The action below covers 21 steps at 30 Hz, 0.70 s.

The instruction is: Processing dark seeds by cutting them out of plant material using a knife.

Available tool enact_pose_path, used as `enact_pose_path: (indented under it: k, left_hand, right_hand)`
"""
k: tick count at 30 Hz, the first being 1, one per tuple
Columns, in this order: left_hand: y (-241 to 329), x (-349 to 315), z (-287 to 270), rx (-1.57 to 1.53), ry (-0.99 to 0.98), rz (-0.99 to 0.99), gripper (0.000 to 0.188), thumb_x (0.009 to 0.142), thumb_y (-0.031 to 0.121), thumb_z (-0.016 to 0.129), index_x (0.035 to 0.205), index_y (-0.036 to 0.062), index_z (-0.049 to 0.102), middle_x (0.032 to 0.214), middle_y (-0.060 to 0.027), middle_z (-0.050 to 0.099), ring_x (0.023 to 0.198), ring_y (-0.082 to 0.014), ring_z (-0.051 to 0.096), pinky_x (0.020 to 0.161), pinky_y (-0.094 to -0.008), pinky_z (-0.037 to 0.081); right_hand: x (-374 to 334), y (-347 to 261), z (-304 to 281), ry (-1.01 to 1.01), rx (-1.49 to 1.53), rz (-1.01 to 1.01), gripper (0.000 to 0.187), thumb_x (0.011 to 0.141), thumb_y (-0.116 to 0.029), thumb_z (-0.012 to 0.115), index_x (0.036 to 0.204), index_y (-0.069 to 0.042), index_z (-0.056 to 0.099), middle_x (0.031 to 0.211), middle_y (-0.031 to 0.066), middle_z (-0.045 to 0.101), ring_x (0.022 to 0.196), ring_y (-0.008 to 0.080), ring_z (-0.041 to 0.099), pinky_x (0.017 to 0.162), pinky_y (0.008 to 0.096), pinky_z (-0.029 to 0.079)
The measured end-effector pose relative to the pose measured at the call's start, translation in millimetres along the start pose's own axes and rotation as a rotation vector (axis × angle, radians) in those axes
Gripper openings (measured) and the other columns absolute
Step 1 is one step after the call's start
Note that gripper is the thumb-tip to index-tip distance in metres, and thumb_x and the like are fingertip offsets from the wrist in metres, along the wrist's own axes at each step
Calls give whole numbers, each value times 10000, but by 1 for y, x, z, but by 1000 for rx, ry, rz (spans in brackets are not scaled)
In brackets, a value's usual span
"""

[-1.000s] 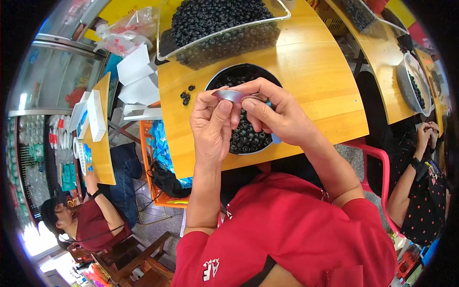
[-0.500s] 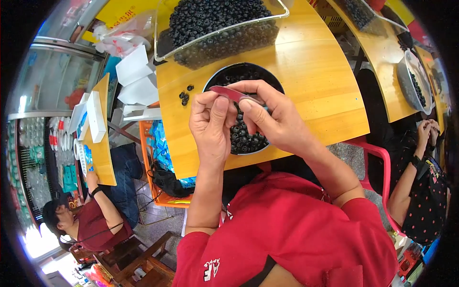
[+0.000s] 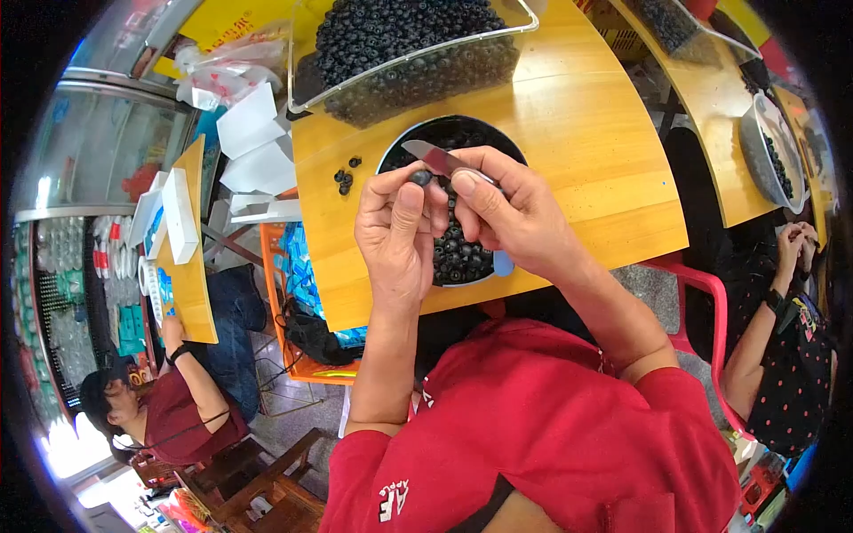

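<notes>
My left hand (image 3: 393, 226) pinches a small black round piece (image 3: 420, 178), bead-like, between thumb and fingertips. My right hand (image 3: 511, 204) is closed round a small knife (image 3: 428, 156), its blade pointing up and left just above the piece. A light blue handle end (image 3: 504, 264) shows below the right hand. Whether the blade touches the piece I cannot tell. Both hands are held over a round dark bowl (image 3: 387, 160) with a pale rim. Many similar black pieces (image 3: 460, 260) lie inside it, partly hidden by my hands.
A clear plastic bin (image 3: 413, 67) heaped with black pieces stands at the table's far side. Several loose pieces (image 3: 345, 178) lie left of the bowl. An orange crate (image 3: 271, 266) stands beside the wooden table (image 3: 586, 133). People sit left and right, near a pink chair (image 3: 711, 289).
The knife blade has turned and lifted off the left fingertips, showing the black piece pinched there. The blue handle end has come into sight below my right hand.
</notes>
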<state>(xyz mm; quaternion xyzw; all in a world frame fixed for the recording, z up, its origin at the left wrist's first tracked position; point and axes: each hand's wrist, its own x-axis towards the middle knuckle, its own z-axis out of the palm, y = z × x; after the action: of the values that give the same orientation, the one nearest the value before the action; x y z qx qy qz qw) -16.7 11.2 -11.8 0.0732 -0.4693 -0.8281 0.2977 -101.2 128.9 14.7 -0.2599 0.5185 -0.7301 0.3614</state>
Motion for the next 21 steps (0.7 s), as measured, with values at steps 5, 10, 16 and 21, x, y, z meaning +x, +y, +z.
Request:
enact_pose_path:
  k: [5, 10, 16, 21]
  left_hand:
    - [-1, 0, -8, 100, -13, 40, 151, 910, 115, 582, 1034, 32, 558, 814, -70, 633, 625, -86, 529, 537, -190, 412]
    - [-2, 0, -4, 230, 7, 75, 142, 901, 97, 593, 1018, 24, 557, 805, -66, 631, 634, -80, 530, 551, -189, 412]
    - [2, -2, 1, 238, 21, 25, 129, 905, 92, 585, 999, 4, 573, 815, -68, 634, 649, -80, 540, 569, -186, 419]
    - [8, 1, -8, 235, -17, -26, 151, 891, 95, 607, 998, -9, 583, 806, -83, 652, 609, -91, 552, 538, -198, 425]
  right_hand:
    - [-5, 1, 2, -26, -144, -99, 302, 971, -165, 457, 1236, -30, 508, 668, -33, 515, 538, 10, 432, 462, 161, 334]
    - [-4, 8, 1, -7, -132, -92, 274, 970, -159, 466, 1211, -31, 497, 711, -17, 539, 549, 13, 442, 458, 165, 338]
    - [-3, 7, -6, -3, 122, 122, 256, 977, -191, 458, 1181, -39, 490, 642, -16, 517, 477, 14, 407, 419, 163, 312]
    - [-7, -7, -3, -25, -117, -8, 237, 973, -209, 466, 1121, -37, 537, 606, -29, 502, 481, 9, 409, 429, 166, 311]
